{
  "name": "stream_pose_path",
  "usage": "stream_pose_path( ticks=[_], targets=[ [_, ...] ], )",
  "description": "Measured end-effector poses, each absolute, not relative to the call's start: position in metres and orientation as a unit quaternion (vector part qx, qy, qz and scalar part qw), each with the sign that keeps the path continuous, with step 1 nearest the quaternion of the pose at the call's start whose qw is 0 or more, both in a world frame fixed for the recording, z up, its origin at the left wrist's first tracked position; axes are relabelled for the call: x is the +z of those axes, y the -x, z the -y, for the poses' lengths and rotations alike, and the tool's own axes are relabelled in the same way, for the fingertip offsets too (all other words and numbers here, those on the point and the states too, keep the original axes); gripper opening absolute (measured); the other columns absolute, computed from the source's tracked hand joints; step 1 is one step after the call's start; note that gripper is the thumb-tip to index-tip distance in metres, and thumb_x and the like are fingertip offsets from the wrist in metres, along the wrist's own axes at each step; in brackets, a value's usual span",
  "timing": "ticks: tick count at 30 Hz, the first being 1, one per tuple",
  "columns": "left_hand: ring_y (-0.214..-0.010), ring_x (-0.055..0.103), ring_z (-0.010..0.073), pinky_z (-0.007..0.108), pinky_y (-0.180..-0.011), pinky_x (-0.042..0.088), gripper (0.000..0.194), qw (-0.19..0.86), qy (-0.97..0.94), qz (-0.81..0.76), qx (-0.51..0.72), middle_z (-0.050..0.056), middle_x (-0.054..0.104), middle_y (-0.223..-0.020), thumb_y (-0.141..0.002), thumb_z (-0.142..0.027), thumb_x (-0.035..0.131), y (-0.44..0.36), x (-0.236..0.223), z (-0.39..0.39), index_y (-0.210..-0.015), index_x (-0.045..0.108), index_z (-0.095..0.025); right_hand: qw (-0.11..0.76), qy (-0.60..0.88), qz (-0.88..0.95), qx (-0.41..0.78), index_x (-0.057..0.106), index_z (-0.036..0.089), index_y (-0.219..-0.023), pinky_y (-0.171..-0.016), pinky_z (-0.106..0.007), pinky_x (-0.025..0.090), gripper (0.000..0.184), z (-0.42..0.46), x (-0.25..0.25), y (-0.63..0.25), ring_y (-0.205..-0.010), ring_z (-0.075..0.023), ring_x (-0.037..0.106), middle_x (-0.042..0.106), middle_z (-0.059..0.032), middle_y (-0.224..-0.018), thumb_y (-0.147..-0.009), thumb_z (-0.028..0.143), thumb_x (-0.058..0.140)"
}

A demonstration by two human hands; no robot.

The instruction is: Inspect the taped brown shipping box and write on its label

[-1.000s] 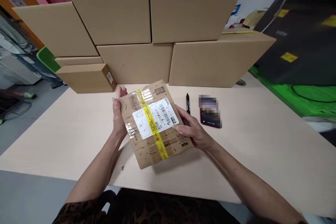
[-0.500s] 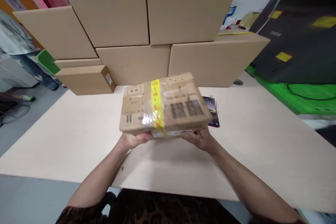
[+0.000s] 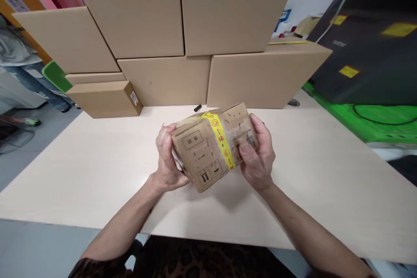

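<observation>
A taped cardboard box is held above the table between my two hands, tilted so that its printed face points up toward me. Yellow tape with red characters runs across it. My left hand grips the box's left end, fingers wrapped over the upper edge and thumb side low. On the right end, my right hand has its thumb pressed on the printed face and its fingers behind. The box's underside is hidden.
Large cardboard boxes are stacked along the table's back edge. A smaller brown carton lies at the back left. A small black object is near the stack on the pale table. A person's jeans show at far left.
The box has turned and tilted, its left end now lower. Both hands have moved from under its near edge to its two ends. The phone at right is no longer visible.
</observation>
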State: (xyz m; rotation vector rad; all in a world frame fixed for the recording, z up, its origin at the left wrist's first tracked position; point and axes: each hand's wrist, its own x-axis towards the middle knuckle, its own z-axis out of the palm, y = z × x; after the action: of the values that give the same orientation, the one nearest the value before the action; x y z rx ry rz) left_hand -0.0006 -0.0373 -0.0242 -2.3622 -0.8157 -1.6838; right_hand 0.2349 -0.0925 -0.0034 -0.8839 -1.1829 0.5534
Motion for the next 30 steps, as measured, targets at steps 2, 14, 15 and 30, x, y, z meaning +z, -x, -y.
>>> stream_pose_path(
  ticks=[2,14,15,30],
  targets=[
    [-0.138,0.052,0.0388,0.063,-0.125,0.035,0.132,0.125,0.791,0.231,-0.552,0.019,0.045,-0.153,-0.068,-0.079,0.08,-0.004,-0.014,0.044,-0.172,0.016,-0.025,0.664,0.434,0.586,0.166,0.046,0.039,-0.161,-0.133,-0.064,0.029,0.063,0.093,-0.002,-0.234,-0.159,-0.0365,0.04,0.047,-0.0041,-0.169,-0.101,0.048,0.059],
    [-0.139,0.052,0.0391,0.065,-0.123,0.033,0.098,0.169,0.825,0.196,-0.502,0.024,0.048,-0.155,-0.089,-0.045,0.068,-0.012,-0.005,0.064,-0.171,0.022,-0.016,0.408,0.346,0.83,0.158,0.063,0.041,-0.145,-0.133,-0.073,0.01,0.088,0.114,-0.014,-0.226,-0.158,-0.0484,0.04,0.058,-0.0058,-0.162,-0.067,0.078,0.083],
    [-0.138,0.053,0.039,0.065,-0.123,0.033,0.098,0.169,0.826,0.194,-0.501,0.024,0.049,-0.155,-0.089,-0.046,0.068,-0.013,-0.004,0.065,-0.171,0.023,-0.016,0.403,0.345,0.832,0.159,0.065,0.042,-0.143,-0.133,-0.073,0.008,0.091,0.111,-0.011,-0.229,-0.158,-0.0492,0.038,0.057,-0.0052,-0.163,-0.062,0.078,0.087],
    [-0.137,0.057,0.0269,0.053,-0.128,0.029,0.056,0.279,0.811,0.213,-0.467,0.006,0.071,-0.13,-0.087,-0.021,0.068,-0.022,-0.016,0.069,-0.14,0.059,-0.037,0.586,0.417,0.379,0.582,0.057,0.036,-0.138,-0.117,-0.055,0.05,0.062,0.09,0.019,-0.231,-0.152,-0.0343,0.049,0.059,-0.0029,-0.159,-0.086,0.068,0.072]
  ],
)
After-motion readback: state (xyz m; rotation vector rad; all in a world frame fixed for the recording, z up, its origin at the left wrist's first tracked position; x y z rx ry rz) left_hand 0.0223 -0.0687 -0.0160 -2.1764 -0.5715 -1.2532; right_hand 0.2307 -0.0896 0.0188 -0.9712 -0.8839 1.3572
